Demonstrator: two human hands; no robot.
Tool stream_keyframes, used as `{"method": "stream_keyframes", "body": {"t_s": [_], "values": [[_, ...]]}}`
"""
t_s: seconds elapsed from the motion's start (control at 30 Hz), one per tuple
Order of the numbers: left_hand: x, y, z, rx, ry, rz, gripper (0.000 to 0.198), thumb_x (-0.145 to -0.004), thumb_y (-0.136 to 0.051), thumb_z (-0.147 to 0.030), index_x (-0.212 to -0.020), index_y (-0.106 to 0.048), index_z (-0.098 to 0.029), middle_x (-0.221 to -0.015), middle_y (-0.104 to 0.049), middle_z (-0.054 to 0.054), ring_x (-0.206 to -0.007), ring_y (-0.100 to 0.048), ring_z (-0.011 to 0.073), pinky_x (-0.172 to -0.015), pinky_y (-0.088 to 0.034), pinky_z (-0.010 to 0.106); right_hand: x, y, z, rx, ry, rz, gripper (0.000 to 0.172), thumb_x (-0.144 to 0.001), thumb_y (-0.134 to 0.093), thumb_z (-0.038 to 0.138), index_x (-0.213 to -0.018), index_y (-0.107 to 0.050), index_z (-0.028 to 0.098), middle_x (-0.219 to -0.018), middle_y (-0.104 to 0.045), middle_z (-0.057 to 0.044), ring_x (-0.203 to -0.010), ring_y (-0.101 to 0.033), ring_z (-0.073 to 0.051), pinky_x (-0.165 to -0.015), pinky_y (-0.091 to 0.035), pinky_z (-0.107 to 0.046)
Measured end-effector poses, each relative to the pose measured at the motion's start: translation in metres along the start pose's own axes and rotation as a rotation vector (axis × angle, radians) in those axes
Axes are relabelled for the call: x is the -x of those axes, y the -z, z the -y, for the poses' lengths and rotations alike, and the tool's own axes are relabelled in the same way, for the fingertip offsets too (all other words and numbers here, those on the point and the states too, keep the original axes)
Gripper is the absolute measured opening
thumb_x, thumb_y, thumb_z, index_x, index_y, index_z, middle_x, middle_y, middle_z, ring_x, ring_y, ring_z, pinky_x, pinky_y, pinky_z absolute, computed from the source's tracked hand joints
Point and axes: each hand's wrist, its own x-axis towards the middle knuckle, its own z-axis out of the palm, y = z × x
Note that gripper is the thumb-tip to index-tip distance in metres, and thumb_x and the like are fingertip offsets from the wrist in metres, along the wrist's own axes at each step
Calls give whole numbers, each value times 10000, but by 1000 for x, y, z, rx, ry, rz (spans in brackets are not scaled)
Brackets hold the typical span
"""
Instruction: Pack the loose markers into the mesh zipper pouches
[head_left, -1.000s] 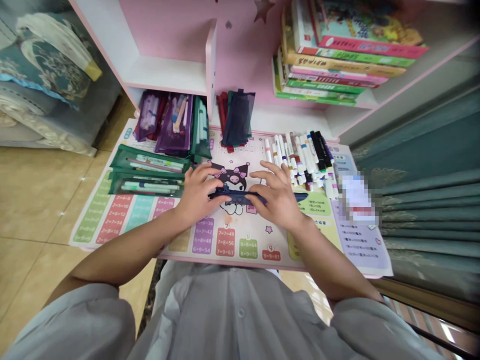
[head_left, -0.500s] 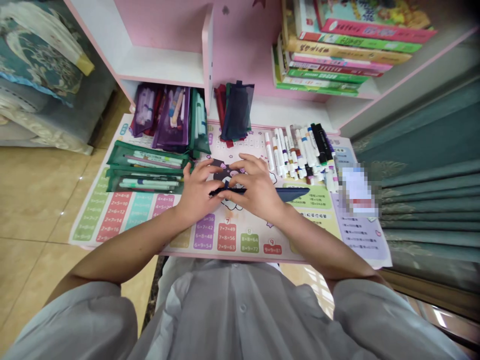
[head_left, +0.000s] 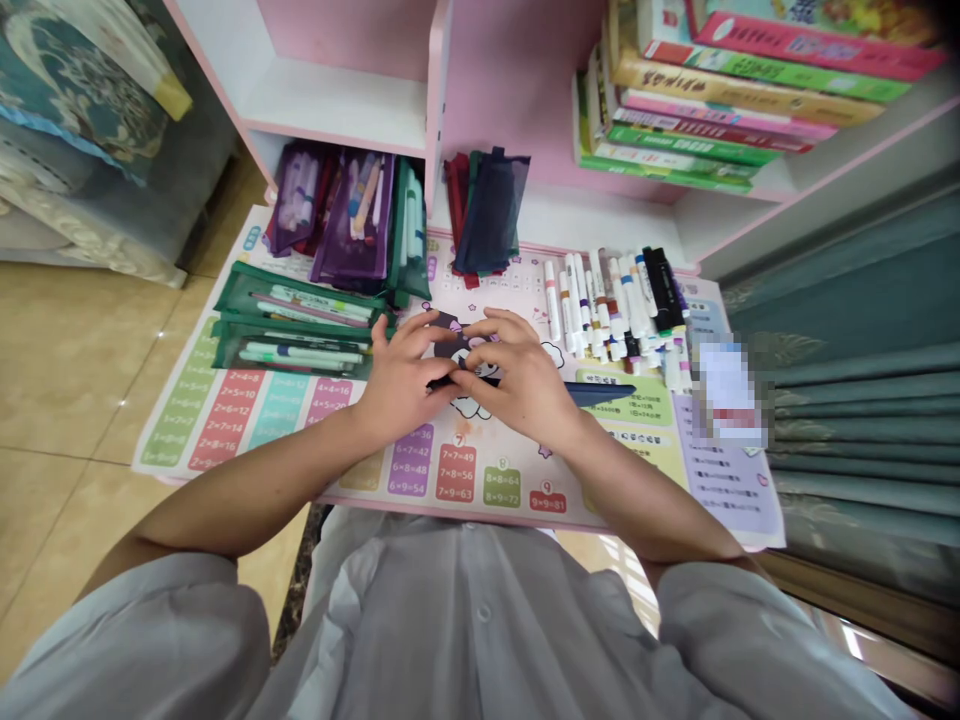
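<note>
A dark navy zip pouch (head_left: 600, 393), seen nearly edge-on, stretches to the right from between my two hands above the desk mat. My left hand (head_left: 403, 378) pinches its left end between thumb and fingers. Close beside it, my right hand (head_left: 517, 378) grips the upper edge, thumb and fingertips almost touching the left hand's. Fingers cover that end, so the zip pull cannot be made out. Beyond my right hand lies a loose pile of white-barrelled markers (head_left: 592, 300) with a few black ones. Near my left hand are green mesh pouches (head_left: 300, 345) with markers inside.
Purple mesh pouches (head_left: 356, 220) filled with markers stand at the back left by the shelf. Flat navy, green and red pouches (head_left: 491, 215) lie at the back middle. Books (head_left: 720, 110) are stacked on the right shelf. A blurred phone-like object (head_left: 731, 390) lies at the right edge.
The view has shifted slightly, so the desk items appear a little further right. Both hands stay together on the navy pouch, with small finger movements at its left end.
</note>
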Motion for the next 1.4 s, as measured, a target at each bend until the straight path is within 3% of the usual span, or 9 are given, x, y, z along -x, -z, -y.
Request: {"method": "stream_keyframes", "body": {"t_s": [0.3,1.4], "values": [[-1,0,3,-12,-26,-10,272,-857,-700,-540,-811,-779,-284,-1188,-694,45,-1339,-496,360,-1132,-180,635,-1,11,-6,-67,-24,23,108,-811,-671,192,-710,-676,230,-1155,-700,-61,-1261,-570,-285,-1073,-464,-523],[-2,1,2,-7,-28,18,295,-843,-699,-579,-790,-767,-297,-1197,-703,27,-1343,-501,335,-1141,-166,608,-4,25,-18,-45,-91,184,160,-833,-679,242,-673,-681,237,-1176,-704,-50,-1242,-589,-277,-1079,-461,-521]]}}
